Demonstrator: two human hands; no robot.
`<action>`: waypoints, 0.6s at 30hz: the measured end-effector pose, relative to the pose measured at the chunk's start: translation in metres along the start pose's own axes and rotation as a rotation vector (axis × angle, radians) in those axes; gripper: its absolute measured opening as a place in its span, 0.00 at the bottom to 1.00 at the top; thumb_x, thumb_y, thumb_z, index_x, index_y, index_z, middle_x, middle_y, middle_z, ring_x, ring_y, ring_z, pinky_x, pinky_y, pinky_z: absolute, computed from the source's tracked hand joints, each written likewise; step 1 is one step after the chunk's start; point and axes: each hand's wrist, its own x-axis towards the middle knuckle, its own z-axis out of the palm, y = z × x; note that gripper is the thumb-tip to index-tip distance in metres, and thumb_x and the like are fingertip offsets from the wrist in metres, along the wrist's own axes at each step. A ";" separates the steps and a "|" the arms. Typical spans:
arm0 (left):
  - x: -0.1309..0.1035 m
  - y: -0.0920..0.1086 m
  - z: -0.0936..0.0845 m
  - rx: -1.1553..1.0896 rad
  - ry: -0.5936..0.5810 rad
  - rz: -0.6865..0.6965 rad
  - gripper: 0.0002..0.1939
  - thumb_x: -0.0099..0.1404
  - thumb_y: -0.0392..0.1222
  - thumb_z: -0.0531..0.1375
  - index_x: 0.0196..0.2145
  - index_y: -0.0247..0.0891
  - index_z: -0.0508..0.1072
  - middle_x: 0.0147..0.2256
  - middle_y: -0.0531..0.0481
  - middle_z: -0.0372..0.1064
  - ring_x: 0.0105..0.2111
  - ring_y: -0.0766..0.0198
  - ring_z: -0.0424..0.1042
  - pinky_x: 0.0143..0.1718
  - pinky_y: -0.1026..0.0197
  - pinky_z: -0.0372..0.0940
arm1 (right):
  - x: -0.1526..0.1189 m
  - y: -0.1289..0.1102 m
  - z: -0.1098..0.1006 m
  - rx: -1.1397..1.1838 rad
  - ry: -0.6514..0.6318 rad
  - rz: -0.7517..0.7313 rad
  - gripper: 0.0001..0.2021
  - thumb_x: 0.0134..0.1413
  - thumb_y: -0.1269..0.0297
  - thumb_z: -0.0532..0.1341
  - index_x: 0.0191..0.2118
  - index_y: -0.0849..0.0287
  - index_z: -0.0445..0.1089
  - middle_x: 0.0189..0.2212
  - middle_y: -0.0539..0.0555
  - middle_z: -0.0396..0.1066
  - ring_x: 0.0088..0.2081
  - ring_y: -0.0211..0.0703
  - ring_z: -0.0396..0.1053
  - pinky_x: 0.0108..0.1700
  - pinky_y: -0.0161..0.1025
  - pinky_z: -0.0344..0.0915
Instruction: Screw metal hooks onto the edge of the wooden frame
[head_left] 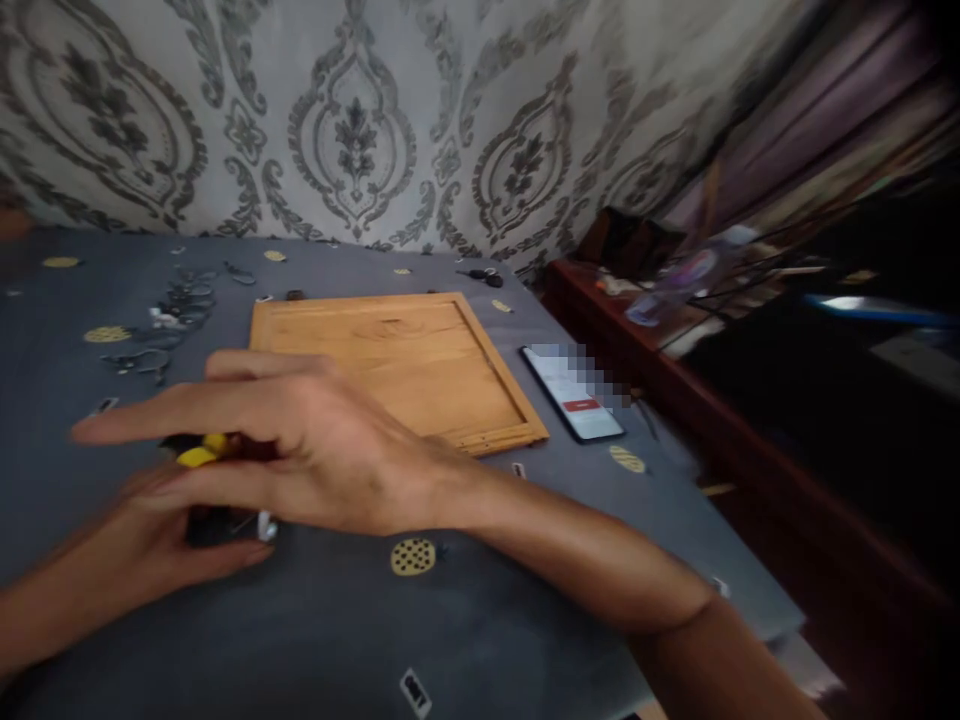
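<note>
Yellow-and-black object [198, 457] is off the near-left corner of the wooden panel [405, 370]; long axis unclear. Right hand [319, 445] is nearer the panel, index and thumb wide apart around object; left hand [154, 535] just beneath. Contacts hidden, can't tell if either's fingers grip.

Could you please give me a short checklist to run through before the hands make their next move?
1. Yellow-and-black object fully visible: not ok, fingers partly hide it.
2. Bare left hand's grip: cannot tell, the bare right hand overlaps it.
3. Tan rectangular framed wooden panel resting on the grey patterned tablecloth: ok.
4. Black-edged rectangular smartphone apart from the panel: ok.
5. Small grey metallic-looking pieces neatly gathered: not ok, scattered left of the panel.
</note>
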 end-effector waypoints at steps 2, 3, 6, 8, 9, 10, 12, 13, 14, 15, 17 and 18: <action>0.000 0.004 -0.006 0.093 -0.128 -0.023 0.11 0.60 0.52 0.69 0.39 0.47 0.80 0.39 0.54 0.78 0.40 0.52 0.75 0.45 0.52 0.72 | -0.002 0.004 0.003 0.147 0.102 -0.040 0.24 0.70 0.58 0.58 0.68 0.49 0.64 0.61 0.43 0.72 0.55 0.32 0.71 0.49 0.19 0.67; 0.002 0.006 -0.008 0.137 -0.185 -0.025 0.12 0.63 0.54 0.67 0.36 0.44 0.79 0.36 0.53 0.77 0.38 0.54 0.74 0.44 0.53 0.72 | -0.002 0.006 0.005 0.198 0.130 -0.056 0.24 0.69 0.62 0.59 0.67 0.49 0.65 0.63 0.43 0.70 0.52 0.32 0.72 0.45 0.19 0.67; 0.005 0.011 -0.012 0.161 -0.179 0.009 0.19 0.61 0.57 0.67 0.42 0.41 0.77 0.42 0.48 0.75 0.43 0.52 0.73 0.48 0.52 0.71 | -0.002 0.009 0.012 0.302 0.254 -0.119 0.23 0.66 0.68 0.60 0.65 0.57 0.68 0.58 0.50 0.74 0.37 0.29 0.73 0.38 0.24 0.68; 0.006 0.013 -0.014 0.164 -0.175 0.009 0.20 0.62 0.56 0.67 0.44 0.40 0.76 0.44 0.46 0.73 0.43 0.53 0.73 0.46 0.52 0.71 | -0.001 0.010 0.016 0.329 0.315 -0.137 0.20 0.65 0.71 0.60 0.62 0.60 0.71 0.48 0.50 0.78 0.31 0.28 0.70 0.37 0.26 0.68; 0.006 0.015 -0.014 0.173 -0.187 -0.002 0.19 0.62 0.56 0.67 0.44 0.40 0.75 0.43 0.47 0.72 0.43 0.54 0.72 0.46 0.52 0.71 | 0.000 0.010 0.017 0.331 0.322 -0.133 0.20 0.64 0.72 0.61 0.60 0.61 0.71 0.43 0.49 0.78 0.31 0.29 0.69 0.38 0.27 0.68; 0.006 0.016 -0.015 0.180 -0.186 -0.001 0.19 0.62 0.56 0.67 0.42 0.40 0.75 0.41 0.48 0.71 0.41 0.55 0.72 0.44 0.53 0.71 | 0.001 0.009 0.017 0.331 0.324 -0.129 0.19 0.63 0.74 0.62 0.59 0.61 0.71 0.38 0.47 0.77 0.31 0.29 0.69 0.39 0.28 0.68; 0.006 0.018 -0.016 0.181 -0.186 0.005 0.18 0.62 0.56 0.68 0.40 0.40 0.75 0.39 0.50 0.70 0.39 0.57 0.70 0.42 0.55 0.70 | 0.003 0.009 0.017 0.338 0.333 -0.105 0.17 0.61 0.75 0.63 0.55 0.60 0.71 0.30 0.44 0.72 0.31 0.30 0.69 0.39 0.30 0.68; 0.006 0.019 -0.016 0.174 -0.189 0.011 0.18 0.62 0.55 0.68 0.41 0.40 0.75 0.38 0.50 0.69 0.38 0.58 0.70 0.41 0.55 0.70 | 0.004 0.008 0.017 0.351 0.341 -0.091 0.14 0.60 0.75 0.65 0.51 0.60 0.71 0.28 0.43 0.69 0.30 0.31 0.68 0.38 0.30 0.67; 0.006 0.019 -0.016 0.166 -0.194 0.013 0.17 0.62 0.55 0.68 0.41 0.40 0.75 0.38 0.51 0.69 0.37 0.58 0.70 0.41 0.55 0.69 | 0.005 0.008 0.017 0.365 0.345 -0.073 0.11 0.59 0.74 0.66 0.46 0.59 0.70 0.27 0.42 0.67 0.29 0.31 0.66 0.36 0.31 0.66; 0.006 0.019 -0.016 0.161 -0.202 0.008 0.17 0.62 0.55 0.68 0.41 0.40 0.75 0.38 0.51 0.69 0.37 0.58 0.69 0.41 0.56 0.69 | 0.006 0.007 0.018 0.379 0.341 -0.051 0.09 0.58 0.73 0.67 0.41 0.59 0.68 0.26 0.42 0.65 0.28 0.30 0.65 0.33 0.30 0.64; 0.006 0.019 -0.017 0.159 -0.212 -0.009 0.17 0.62 0.55 0.67 0.40 0.40 0.75 0.38 0.50 0.69 0.37 0.58 0.69 0.41 0.55 0.69 | 0.006 0.006 0.019 0.390 0.321 -0.008 0.11 0.57 0.73 0.68 0.34 0.59 0.63 0.24 0.41 0.63 0.26 0.29 0.61 0.30 0.30 0.60; 0.006 0.018 -0.017 0.158 -0.216 -0.022 0.18 0.63 0.56 0.67 0.39 0.39 0.75 0.38 0.50 0.69 0.38 0.57 0.70 0.41 0.55 0.70 | 0.006 0.005 0.019 0.390 0.310 0.005 0.13 0.57 0.73 0.68 0.31 0.59 0.61 0.23 0.41 0.62 0.26 0.29 0.60 0.29 0.30 0.59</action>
